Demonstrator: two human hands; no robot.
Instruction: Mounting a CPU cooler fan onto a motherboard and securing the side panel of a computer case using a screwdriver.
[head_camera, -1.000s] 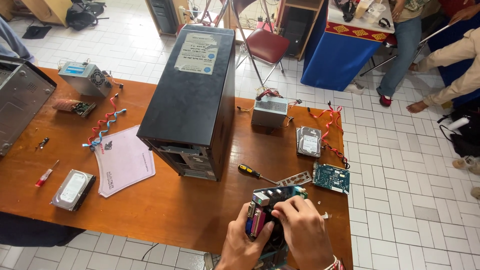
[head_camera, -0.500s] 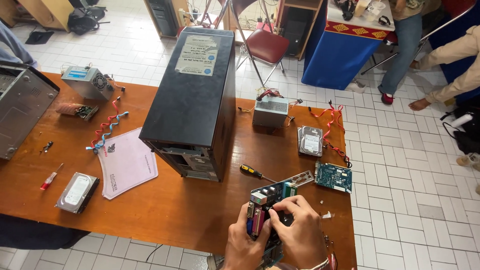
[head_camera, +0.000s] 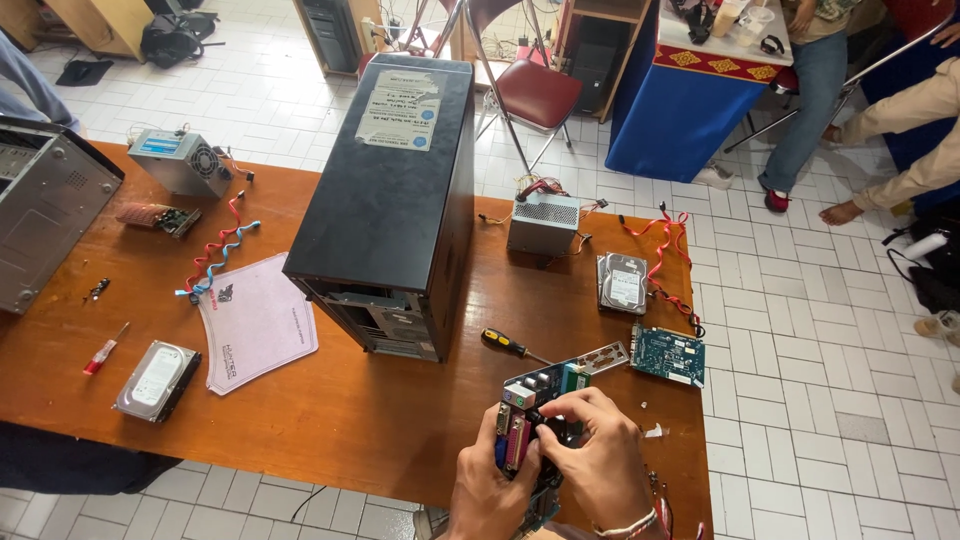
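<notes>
At the left edge of the brown wooden table (head_camera: 330, 420) lies an open grey metal computer case (head_camera: 45, 215). Near it sit a grey boxy power supply with a fan grille (head_camera: 180, 160) at the far edge, a small red-handled screwdriver (head_camera: 105, 349), and a silver hard drive (head_camera: 157, 380) close to the near edge. A pale pink mouse pad (head_camera: 255, 320) lies beside a tall black tower case (head_camera: 390, 200) that stands upright in the middle of the table. Right of the tower, a second grey power supply with red wires (head_camera: 543, 222) rests by the far edge, with another silver hard drive (head_camera: 623, 283) and a teal expansion card (head_camera: 668, 354) toward the right edge. A black-and-yellow-handled screwdriver (head_camera: 515, 346) lies between tower and card. At the near right corner, the left hand (head_camera: 490, 490) grips the lower side of a green motherboard with coloured rear ports (head_camera: 545, 400), held tilted above the table edge. The right hand (head_camera: 600, 460) curls over the board's middle, fingertips pressed onto it.
</notes>
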